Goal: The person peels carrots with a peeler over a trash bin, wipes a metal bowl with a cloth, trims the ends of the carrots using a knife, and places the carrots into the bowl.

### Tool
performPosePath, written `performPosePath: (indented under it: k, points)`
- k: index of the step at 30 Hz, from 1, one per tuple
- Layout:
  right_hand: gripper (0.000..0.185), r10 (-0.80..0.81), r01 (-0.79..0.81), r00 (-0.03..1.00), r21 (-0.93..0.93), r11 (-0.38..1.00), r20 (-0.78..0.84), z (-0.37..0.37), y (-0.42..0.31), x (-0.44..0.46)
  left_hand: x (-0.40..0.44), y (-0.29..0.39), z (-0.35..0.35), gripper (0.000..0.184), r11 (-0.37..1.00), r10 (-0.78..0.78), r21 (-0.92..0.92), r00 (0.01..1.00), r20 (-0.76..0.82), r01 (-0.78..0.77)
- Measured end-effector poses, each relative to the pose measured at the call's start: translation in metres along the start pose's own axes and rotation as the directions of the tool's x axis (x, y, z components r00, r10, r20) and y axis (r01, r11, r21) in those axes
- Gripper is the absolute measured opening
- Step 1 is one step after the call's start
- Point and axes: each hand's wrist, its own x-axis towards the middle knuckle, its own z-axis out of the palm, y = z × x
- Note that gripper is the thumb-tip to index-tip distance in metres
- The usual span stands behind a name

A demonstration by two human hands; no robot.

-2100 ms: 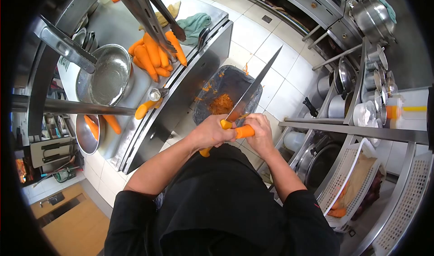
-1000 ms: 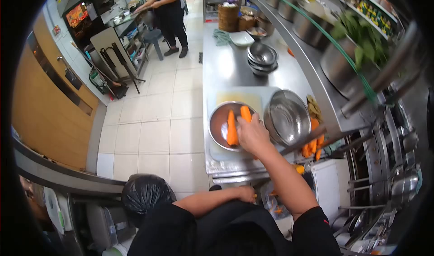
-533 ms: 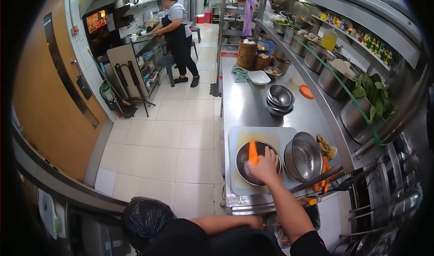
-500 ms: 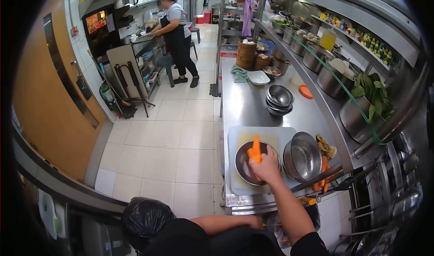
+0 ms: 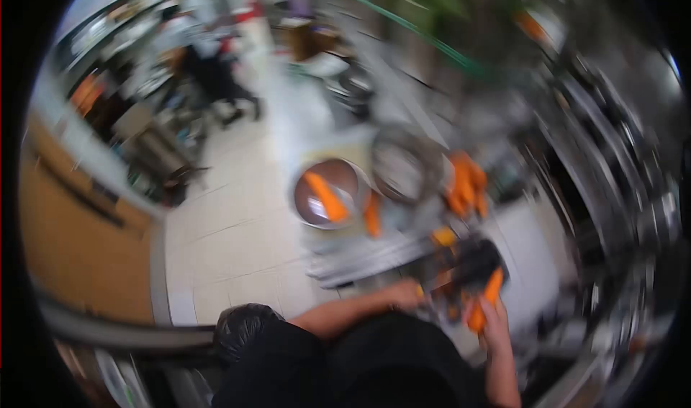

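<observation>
The picture is blurred. My right hand (image 5: 493, 321) is closed round an orange carrot (image 5: 494, 287), low on the right beside the dark-lined bin (image 5: 491, 255). Left of the bin, my left hand (image 5: 404, 295) is closed round the yellow handle of a knife, whose blade is smeared. A steel bowl (image 5: 340, 169) on the counter holds a carrot (image 5: 325, 198). Another carrot (image 5: 372, 215) lies just right of that bowl. Several carrots (image 5: 466, 185) are heaped beyond a larger metal bowl (image 5: 398, 169). A yellow-orange piece (image 5: 444, 236) is at the counter's front edge.
A person (image 5: 212, 73) in dark clothes stands at the far left counter. Stacked small bowls (image 5: 353, 90) sit further back on the work counter. A black bag (image 5: 248, 329) is near my left arm, a wooden door (image 5: 86, 228) at left, and metal racks at right.
My right hand has left the steel bowl and moved down and right, with a carrot in it. A carrot now shows inside the bowl. The view has turned, and my left hand remains low.
</observation>
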Motion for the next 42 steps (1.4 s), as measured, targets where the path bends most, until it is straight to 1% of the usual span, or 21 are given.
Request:
performPosePath:
  k: [1, 2, 3, 4, 5, 6, 9, 10, 16, 19, 22, 23, 24, 25, 26, 28, 29, 31, 34, 38, 42]
  points:
    - [0.025, 0.057, -0.06, 0.998, -0.09, 0.994, -0.037, -0.028, 0.012, 0.0, 0.003, 0.014, 0.003, 0.054, 1.0, 0.02, -0.017, 0.992, -0.125, -0.022]
    - [0.024, -0.048, 0.005, 0.987, -0.262, 0.965, -0.157, -0.044, 0.022, -0.003, 0.005, 0.036, -0.006, 0.051, 0.993, 0.064, -0.095, 0.998, -0.024, -0.066]
    - [0.028, -0.016, -0.079, 0.966, -0.355, 0.932, -0.258, -0.069, 0.041, 0.001, 0.023, 0.032, 0.016, 0.052, 0.989, 0.145, -0.006, 0.965, -0.219, -0.15]
    - [0.036, 0.029, -0.163, 0.956, -0.447, 0.88, -0.292, -0.069, 0.029, -0.004, 0.015, 0.066, 0.005, 0.05, 0.991, 0.136, 0.02, 0.973, -0.185, -0.135]
    - [0.045, 0.003, -0.137, 0.959, -0.454, 0.88, -0.283, -0.09, 0.049, -0.004, 0.014, 0.085, 0.006, 0.048, 0.977, 0.208, 0.075, 0.961, -0.181, -0.197]
    - [0.046, 0.031, -0.191, 0.949, -0.493, 0.849, -0.313, -0.092, 0.049, -0.005, 0.018, 0.097, 0.01, 0.042, 0.948, 0.312, 0.127, 0.927, -0.207, -0.291]
    - [0.045, -0.217, -0.018, 0.941, -0.681, 0.732, -0.259, -0.11, 0.069, 0.0, 0.03, 0.132, 0.016, 0.038, 0.887, 0.388, 0.299, 0.919, -0.068, -0.352]
    - [0.047, -0.126, -0.082, 0.946, -0.599, 0.796, -0.297, -0.117, 0.072, -0.003, 0.034, 0.14, 0.018, 0.036, 0.87, 0.414, 0.311, 0.909, -0.043, -0.382]
    - [0.039, -0.045, -0.168, 0.958, -0.68, 0.714, -0.284, -0.13, 0.048, -0.011, 0.05, 0.17, 0.018, 0.039, 0.838, 0.323, 0.418, 0.936, 0.139, -0.351]
    - [0.032, 0.043, -0.207, 0.967, -0.675, 0.708, -0.252, -0.14, 0.035, -0.011, 0.085, 0.127, 0.023, 0.043, 0.855, 0.214, 0.457, 0.969, 0.123, -0.247]
    - [0.032, -0.027, -0.105, 0.97, -0.515, 0.851, -0.242, -0.155, 0.05, -0.01, 0.108, 0.072, 0.027, 0.047, 0.89, 0.171, 0.402, 0.975, 0.145, -0.216]
    - [0.031, -0.035, -0.053, 0.952, -0.276, 0.96, -0.305, -0.163, 0.064, -0.002, 0.107, 0.077, 0.03, 0.046, 0.907, 0.178, 0.366, 0.978, 0.111, -0.207]
    - [0.03, -0.023, 0.016, 0.93, -0.023, 1.0, -0.367, -0.17, 0.083, 0.008, 0.1, 0.085, 0.032, 0.046, 0.925, 0.18, 0.325, 0.981, 0.078, -0.196]
    - [0.029, 0.005, 0.1, 0.907, 0.227, 0.969, -0.422, -0.173, 0.094, 0.013, 0.093, 0.094, 0.034, 0.045, 0.942, 0.177, 0.281, 0.983, 0.044, -0.183]
    - [0.029, 0.167, 0.083, 0.884, 0.497, 0.864, -0.437, -0.173, 0.086, 0.015, 0.086, 0.106, 0.038, 0.043, 0.961, 0.166, 0.223, 0.986, 0.018, -0.165]
    - [0.027, 0.266, 0.134, 0.856, 0.688, 0.713, -0.443, -0.171, 0.079, 0.021, 0.077, 0.136, 0.049, 0.039, 0.986, 0.135, 0.1, 0.99, -0.042, -0.13]
    - [0.026, 0.314, 0.162, 0.845, 0.767, 0.621, -0.433, -0.17, 0.078, 0.024, 0.075, 0.143, 0.055, 0.037, 0.976, 0.2, 0.095, 0.979, -0.051, -0.194]
    - [0.03, 0.25, 0.236, 0.858, 0.776, 0.584, -0.449, -0.169, 0.086, 0.033, 0.073, 0.153, 0.065, 0.034, 0.945, 0.322, 0.089, 0.944, -0.074, -0.316]
    - [0.037, 0.168, 0.26, 0.892, 0.781, 0.567, -0.419, -0.169, 0.096, 0.038, 0.071, 0.173, 0.063, 0.035, 0.879, 0.435, 0.242, 0.899, -0.053, -0.411]
    - [0.041, 0.213, 0.231, 0.898, 0.826, 0.514, -0.384, -0.162, 0.085, 0.037, 0.079, 0.171, 0.069, 0.039, 0.777, 0.58, 0.341, 0.813, -0.058, -0.53]
    - [0.036, 0.224, 0.259, 0.887, 0.836, 0.484, -0.404, -0.158, 0.073, 0.037, 0.081, 0.174, 0.069, 0.034, 0.759, 0.599, 0.352, 0.799, -0.047, -0.548]
